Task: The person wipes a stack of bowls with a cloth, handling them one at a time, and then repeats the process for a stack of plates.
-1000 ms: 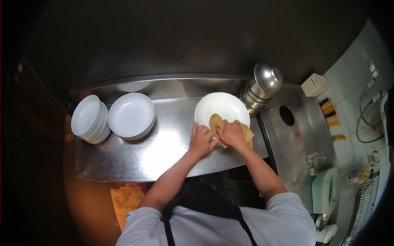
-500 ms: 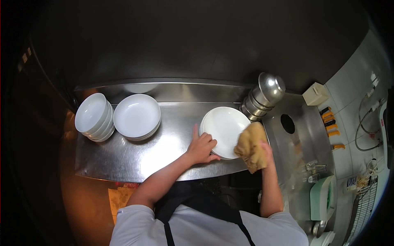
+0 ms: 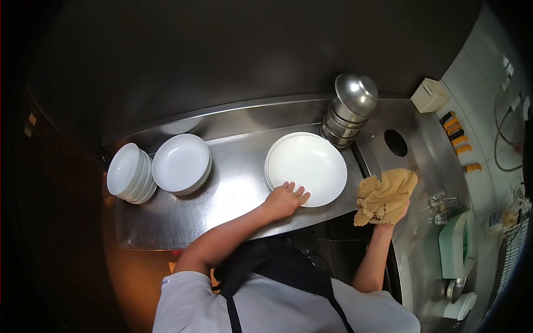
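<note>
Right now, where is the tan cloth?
The tan, crumpled cloth is on the right side of the head view, in the person's right hand, to the right of the large white round plate.

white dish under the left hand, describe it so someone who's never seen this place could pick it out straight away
On the steel counter, look toward the end where the metal bowls are piled. Just beside them is a white dish, the top one of its pile. Unlike the tops of the two white stacks farther left, it has the left hand on its near rim.
</note>
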Action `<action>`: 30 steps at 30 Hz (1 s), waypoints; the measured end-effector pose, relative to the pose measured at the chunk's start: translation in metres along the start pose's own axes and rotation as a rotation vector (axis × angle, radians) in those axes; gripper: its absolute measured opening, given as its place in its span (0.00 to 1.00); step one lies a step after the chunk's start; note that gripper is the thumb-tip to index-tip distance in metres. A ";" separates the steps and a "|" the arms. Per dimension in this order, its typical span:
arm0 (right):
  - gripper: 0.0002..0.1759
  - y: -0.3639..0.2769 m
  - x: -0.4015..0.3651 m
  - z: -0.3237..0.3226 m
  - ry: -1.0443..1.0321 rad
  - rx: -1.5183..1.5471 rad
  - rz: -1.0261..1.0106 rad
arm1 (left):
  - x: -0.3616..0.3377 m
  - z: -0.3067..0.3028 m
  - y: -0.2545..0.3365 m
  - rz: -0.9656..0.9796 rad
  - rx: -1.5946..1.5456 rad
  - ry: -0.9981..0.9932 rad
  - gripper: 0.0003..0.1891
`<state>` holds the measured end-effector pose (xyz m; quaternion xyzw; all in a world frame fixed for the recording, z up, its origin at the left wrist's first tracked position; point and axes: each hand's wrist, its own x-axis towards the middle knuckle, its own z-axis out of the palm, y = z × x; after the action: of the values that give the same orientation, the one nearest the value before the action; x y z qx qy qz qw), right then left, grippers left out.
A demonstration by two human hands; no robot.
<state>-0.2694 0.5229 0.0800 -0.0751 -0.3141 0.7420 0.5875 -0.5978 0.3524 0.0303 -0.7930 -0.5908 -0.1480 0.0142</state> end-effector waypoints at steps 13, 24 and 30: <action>0.31 0.009 -0.011 0.050 0.293 -0.086 -0.012 | 0.035 -0.071 0.009 -0.541 -0.995 0.325 0.19; 0.34 0.075 0.042 0.265 -0.761 -1.458 -0.776 | 0.015 -0.168 0.034 -0.332 -1.233 0.630 0.13; 0.23 0.137 0.085 0.203 -0.168 -0.585 0.172 | -0.026 -0.190 0.049 -0.320 -1.274 0.876 0.10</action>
<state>-0.5050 0.5092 0.1868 -0.2055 -0.5542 0.6707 0.4480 -0.5995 0.2763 0.2126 -0.4232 -0.4400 -0.7569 -0.2330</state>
